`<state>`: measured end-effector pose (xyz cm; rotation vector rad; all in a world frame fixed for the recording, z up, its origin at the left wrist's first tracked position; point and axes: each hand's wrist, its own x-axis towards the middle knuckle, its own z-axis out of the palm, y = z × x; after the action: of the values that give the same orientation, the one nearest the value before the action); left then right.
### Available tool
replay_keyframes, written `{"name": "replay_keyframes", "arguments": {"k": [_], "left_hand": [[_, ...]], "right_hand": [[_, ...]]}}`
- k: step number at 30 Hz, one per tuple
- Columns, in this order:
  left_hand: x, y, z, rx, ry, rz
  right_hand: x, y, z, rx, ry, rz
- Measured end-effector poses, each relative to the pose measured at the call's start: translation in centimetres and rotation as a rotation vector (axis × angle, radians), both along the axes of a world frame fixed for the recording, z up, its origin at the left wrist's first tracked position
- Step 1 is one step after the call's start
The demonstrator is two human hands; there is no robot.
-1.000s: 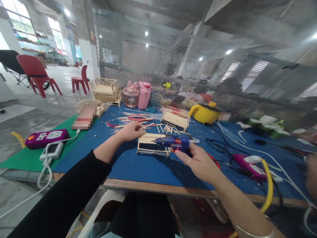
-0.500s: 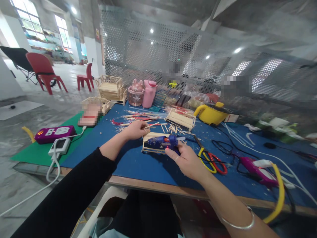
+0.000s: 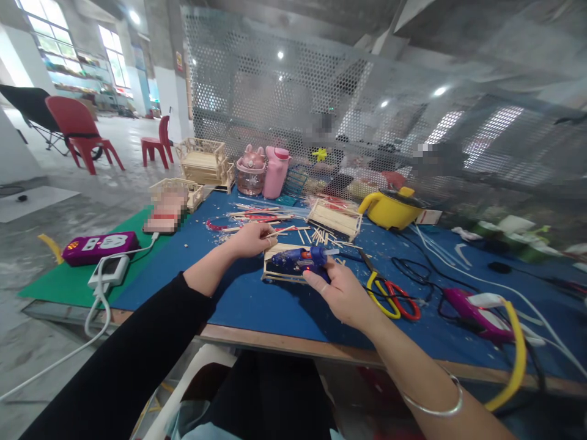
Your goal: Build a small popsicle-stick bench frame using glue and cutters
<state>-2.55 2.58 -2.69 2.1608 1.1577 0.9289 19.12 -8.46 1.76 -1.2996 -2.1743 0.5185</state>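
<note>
My right hand (image 3: 343, 293) is wrapped round the handle of a blue hot glue gun (image 3: 298, 261). A clear glue stick pokes out of its back end, and the nozzle points left. Beneath the gun lies a small model made of thin wooden sticks (image 3: 284, 278), partly covered by it. At the model's upper left corner, my left hand (image 3: 251, 239) pinches thin wooden sticks (image 3: 282, 231) that jut out to the right from its fingertips. How many it holds I cannot tell.
Loose sticks (image 3: 261, 214) and another stick model (image 3: 337, 221) lie behind. Scissors (image 3: 385, 296), black cables and a yellow pot (image 3: 392, 211) are to the right. A pink bottle (image 3: 277, 174) stands at the back; a phone (image 3: 166, 211) and purple power strip (image 3: 101, 247) are left.
My right hand has shifted the glue gun very slightly left and up over the model. My left hand has stayed in place with its sticks.
</note>
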Motion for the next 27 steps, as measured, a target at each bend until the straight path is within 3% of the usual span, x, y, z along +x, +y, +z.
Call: {"name": "replay_keyframes", "arguments": {"k": [7, 11, 15, 17, 19, 22, 27], "left_hand": [[0.0, -0.2, 0.2, -0.006, 0.0, 0.003], [0.0, -0.4, 0.3, -0.005, -0.002, 0.017], [0.1, -0.5, 0.3, 0.01, 0.002, 0.025], [0.2, -0.4, 0.3, 0.017, 0.007, 0.025], [0.1, -0.4, 0.3, 0.017, 0.015, 0.022], [0.2, -0.6, 0.5, 0.02, 0.033, 0.026], [0.4, -0.8, 1.1, 0.081, 0.06, 0.079]], "right_hand": [[1.2, -0.5, 0.7, -0.023, 0.015, 0.048], [4.6, 0.5, 1.5, -0.029, 0.075, -0.075], [9.1, 4.4, 2.4, 0.122, 0.035, -0.38], [10.9, 7.1, 2.7, 0.239, -0.144, -0.507], [11.9, 9.7, 2.6, 0.253, -0.378, -0.602], [12.0, 12.8, 2.0, 0.287, -0.586, -0.594], [10.4, 16.3, 0.7, 0.323, -0.68, -0.528]]}}
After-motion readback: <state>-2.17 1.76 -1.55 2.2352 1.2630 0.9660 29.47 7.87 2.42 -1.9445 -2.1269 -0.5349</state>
